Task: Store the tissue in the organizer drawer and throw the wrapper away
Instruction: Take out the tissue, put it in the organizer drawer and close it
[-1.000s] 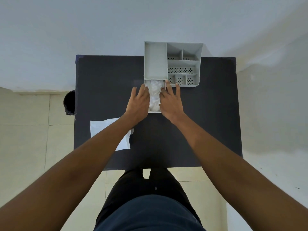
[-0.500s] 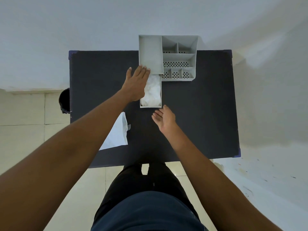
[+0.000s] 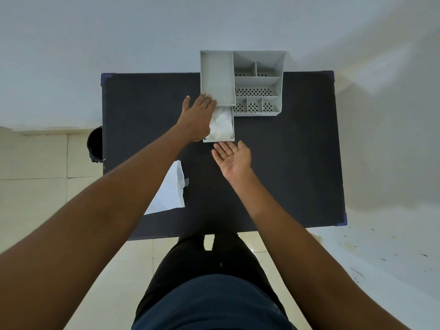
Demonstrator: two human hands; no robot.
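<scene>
tissue point(image 3: 222, 123): in my pulled-out organizer drawer point(image 3: 219, 139)
drawer: not shut yet
wrapper point(image 3: 170, 194): on bench point(image 3: 285, 163), left of drawer
hands: left hand point(image 3: 198, 116) flat, right hand point(image 3: 234, 158) open, both empty

A dark table point(image 3: 285, 163) stood against a pale wall point(image 3: 142, 32). Cream floor tiles point(image 3: 35, 163) lay beneath, with a black bin point(image 3: 94, 144) beside the table.

A plain indoor room, perhaps a home or bare recording space: pale blue-grey painted wall point(image 3: 142, 32) across the upper frame, cream glossy floor tiles point(image 3: 35, 167) lower left, and a dark rectangular felt-topped table point(image 3: 285, 175) at centre.
</scene>
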